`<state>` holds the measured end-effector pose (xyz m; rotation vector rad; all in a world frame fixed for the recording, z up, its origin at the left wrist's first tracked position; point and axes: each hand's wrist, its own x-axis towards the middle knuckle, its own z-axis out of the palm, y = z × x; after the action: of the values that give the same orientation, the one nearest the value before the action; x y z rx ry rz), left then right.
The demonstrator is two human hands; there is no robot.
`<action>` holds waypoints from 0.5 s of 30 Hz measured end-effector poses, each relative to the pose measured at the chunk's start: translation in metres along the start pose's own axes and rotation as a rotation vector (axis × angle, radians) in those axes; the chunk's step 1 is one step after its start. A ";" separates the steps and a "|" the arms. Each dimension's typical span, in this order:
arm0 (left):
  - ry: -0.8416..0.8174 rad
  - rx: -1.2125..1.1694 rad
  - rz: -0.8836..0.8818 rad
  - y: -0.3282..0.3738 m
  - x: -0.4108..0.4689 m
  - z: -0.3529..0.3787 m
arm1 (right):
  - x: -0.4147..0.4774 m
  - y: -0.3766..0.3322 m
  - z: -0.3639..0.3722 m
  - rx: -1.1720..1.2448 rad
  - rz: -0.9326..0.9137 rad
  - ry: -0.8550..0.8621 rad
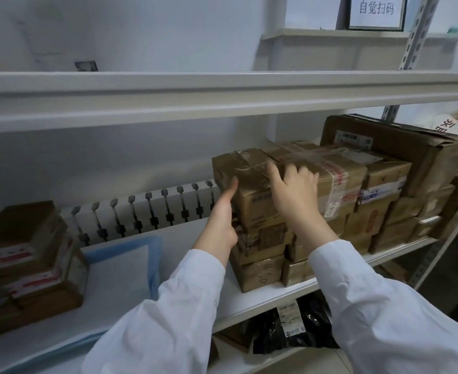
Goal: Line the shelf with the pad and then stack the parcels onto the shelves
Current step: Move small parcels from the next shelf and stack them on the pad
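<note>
Far out to the left of the left grip [221, 220], a stack of parcels [28, 265] with red and white labels sits on the shelf [260, 296]. The pad [120, 268], white with a blue border, lies flat on the shelf between that stack and the left grip, running under the stack at its left edge and stopping short of the parcels on the right. Behind the pad, beyond the left grip, a white radiator [147, 211] stands against the wall. The left grip, coming out of a white sleeve [168, 306], is clasping the top parcel [255, 184] at its near left corner: the thumb points up flat against the left face and the fingers are curled in at the front by the lower edge. This brown, tape-wrapped parcel crowns a pile of smaller boxes [260, 268] directly under both grips. The right grip [294, 190] grasps the same parcel from the front, palm on the front face and fingers spread and bent over its top edge. Just right of the right grip, touching the held parcel, lies a taped box [338, 179] with red-printed tape, then more stacked parcels, and behind them a large, battered carton [400, 152]. Above both grips runs the upper shelf [222, 98]. Below the right grip, under the shelf, black bags [290, 327] with white labels lie on a lower level.
</note>
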<state>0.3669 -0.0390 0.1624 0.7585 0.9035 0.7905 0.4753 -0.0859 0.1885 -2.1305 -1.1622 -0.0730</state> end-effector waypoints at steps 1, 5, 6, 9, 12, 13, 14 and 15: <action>0.011 0.006 0.000 0.000 0.004 -0.001 | 0.001 0.000 -0.001 0.080 0.000 -0.011; 0.031 0.013 0.043 0.002 0.007 -0.003 | 0.003 0.002 0.001 0.384 -0.016 0.013; 0.020 -0.006 0.049 0.003 0.006 -0.004 | 0.003 0.002 0.002 0.433 -0.034 0.034; -0.016 -0.107 0.058 0.005 0.008 -0.011 | 0.003 0.001 0.003 0.600 -0.083 0.093; -0.046 -0.269 0.063 0.006 0.012 -0.023 | 0.005 -0.001 0.003 0.808 -0.041 0.108; -0.053 -0.319 0.074 0.006 0.013 -0.028 | 0.006 -0.002 0.004 0.851 -0.010 0.100; -0.054 -0.362 0.086 0.005 0.014 -0.033 | 0.006 -0.001 0.006 0.854 0.014 0.085; -0.055 -0.400 0.100 0.003 0.015 -0.039 | 0.006 0.000 0.010 0.824 0.032 0.060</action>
<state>0.3377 -0.0158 0.1430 0.4722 0.6334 0.9973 0.4761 -0.0756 0.1837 -1.4003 -0.9017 0.3058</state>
